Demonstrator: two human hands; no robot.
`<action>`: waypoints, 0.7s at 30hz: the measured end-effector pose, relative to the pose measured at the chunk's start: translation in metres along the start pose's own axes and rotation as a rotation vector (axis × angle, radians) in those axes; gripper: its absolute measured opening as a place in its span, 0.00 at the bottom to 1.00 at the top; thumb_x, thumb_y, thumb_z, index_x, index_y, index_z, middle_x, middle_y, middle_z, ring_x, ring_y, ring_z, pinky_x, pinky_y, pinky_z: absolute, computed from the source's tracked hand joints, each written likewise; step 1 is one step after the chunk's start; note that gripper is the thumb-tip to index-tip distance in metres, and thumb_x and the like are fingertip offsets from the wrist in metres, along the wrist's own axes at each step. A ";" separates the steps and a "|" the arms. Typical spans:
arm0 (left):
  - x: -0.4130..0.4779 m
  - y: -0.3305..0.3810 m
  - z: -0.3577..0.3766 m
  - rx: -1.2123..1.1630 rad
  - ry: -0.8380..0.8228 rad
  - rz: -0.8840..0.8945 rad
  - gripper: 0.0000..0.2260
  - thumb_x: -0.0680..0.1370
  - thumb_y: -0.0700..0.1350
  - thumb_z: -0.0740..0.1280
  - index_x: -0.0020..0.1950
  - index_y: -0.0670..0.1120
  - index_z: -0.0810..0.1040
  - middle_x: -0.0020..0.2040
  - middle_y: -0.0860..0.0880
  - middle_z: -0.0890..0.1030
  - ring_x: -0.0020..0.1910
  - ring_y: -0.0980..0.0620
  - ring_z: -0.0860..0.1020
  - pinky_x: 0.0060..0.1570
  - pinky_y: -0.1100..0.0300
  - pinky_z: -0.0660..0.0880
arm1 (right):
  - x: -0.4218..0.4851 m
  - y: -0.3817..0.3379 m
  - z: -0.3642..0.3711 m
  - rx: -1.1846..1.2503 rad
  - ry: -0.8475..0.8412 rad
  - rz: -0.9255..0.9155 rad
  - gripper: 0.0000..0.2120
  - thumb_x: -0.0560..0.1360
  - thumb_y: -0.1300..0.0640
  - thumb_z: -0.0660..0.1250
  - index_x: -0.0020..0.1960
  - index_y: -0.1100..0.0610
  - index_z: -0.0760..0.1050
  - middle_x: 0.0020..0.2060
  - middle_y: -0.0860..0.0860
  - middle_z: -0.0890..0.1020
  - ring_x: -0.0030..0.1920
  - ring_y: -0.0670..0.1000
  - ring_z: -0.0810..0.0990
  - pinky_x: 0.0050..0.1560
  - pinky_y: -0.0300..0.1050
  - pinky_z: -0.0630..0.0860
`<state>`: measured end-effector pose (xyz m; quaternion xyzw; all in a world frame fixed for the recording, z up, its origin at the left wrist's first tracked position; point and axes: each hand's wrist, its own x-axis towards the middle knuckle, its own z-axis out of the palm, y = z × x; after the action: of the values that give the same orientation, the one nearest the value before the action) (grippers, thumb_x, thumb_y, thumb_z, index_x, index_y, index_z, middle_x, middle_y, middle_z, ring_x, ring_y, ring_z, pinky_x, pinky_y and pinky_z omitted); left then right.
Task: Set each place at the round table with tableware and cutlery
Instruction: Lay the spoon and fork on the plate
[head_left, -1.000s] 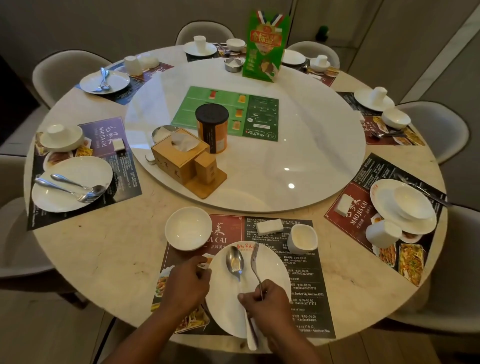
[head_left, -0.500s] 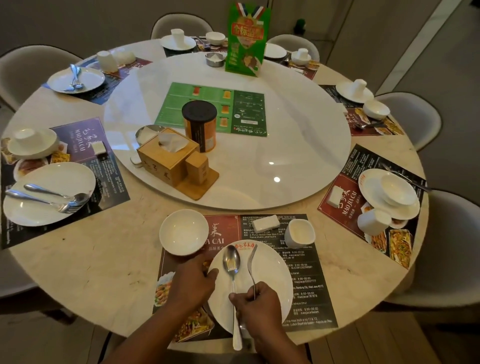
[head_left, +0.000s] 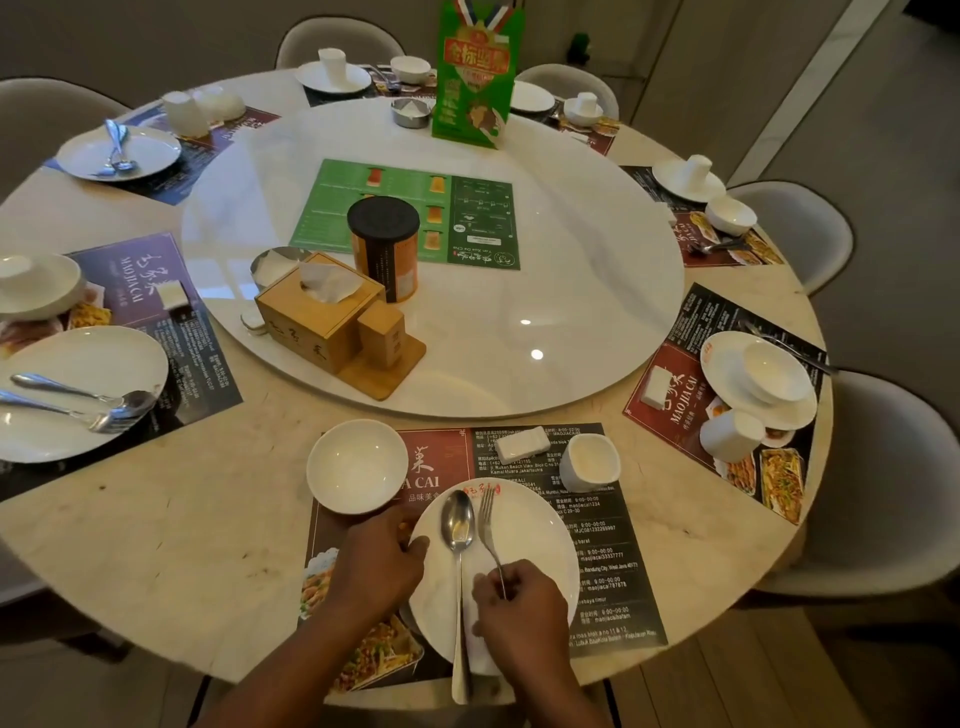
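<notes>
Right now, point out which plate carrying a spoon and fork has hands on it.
The nearest plate: the left hand holds its rim, the right hand grips its fork. The left plate and far-left plate lie untouched.

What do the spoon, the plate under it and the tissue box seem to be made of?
The spoon looks like polished steel: it is silver and shows bright reflections. The plate is probably glazed white ceramic, smooth with a soft sheen. The tissue box appears to be light wood or bamboo, with matt, warm tan faces.
</notes>
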<state>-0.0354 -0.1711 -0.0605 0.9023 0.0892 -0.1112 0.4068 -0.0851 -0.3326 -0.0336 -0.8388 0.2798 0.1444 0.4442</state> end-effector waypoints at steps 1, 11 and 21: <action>0.000 0.000 0.000 0.002 0.000 0.004 0.15 0.76 0.45 0.70 0.63 0.52 0.78 0.52 0.53 0.84 0.42 0.61 0.76 0.42 0.68 0.69 | 0.002 0.000 -0.004 0.002 0.024 -0.024 0.05 0.75 0.50 0.69 0.42 0.49 0.77 0.35 0.46 0.83 0.36 0.45 0.82 0.41 0.44 0.78; -0.003 0.007 0.008 0.040 0.035 -0.023 0.17 0.74 0.51 0.71 0.62 0.51 0.77 0.54 0.53 0.83 0.51 0.54 0.81 0.45 0.65 0.74 | 0.024 0.017 -0.016 -0.135 0.067 -0.131 0.07 0.80 0.53 0.65 0.47 0.51 0.81 0.39 0.45 0.82 0.40 0.45 0.80 0.44 0.46 0.80; -0.018 0.010 0.017 0.191 0.047 0.029 0.34 0.71 0.60 0.72 0.73 0.59 0.62 0.69 0.52 0.69 0.64 0.51 0.75 0.55 0.56 0.77 | 0.028 0.023 -0.023 -0.211 0.041 -0.203 0.05 0.78 0.52 0.67 0.53 0.49 0.75 0.37 0.44 0.81 0.39 0.41 0.78 0.38 0.33 0.70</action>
<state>-0.0522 -0.1916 -0.0592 0.9405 0.0745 -0.0921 0.3185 -0.0761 -0.3712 -0.0500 -0.9076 0.1856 0.1102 0.3601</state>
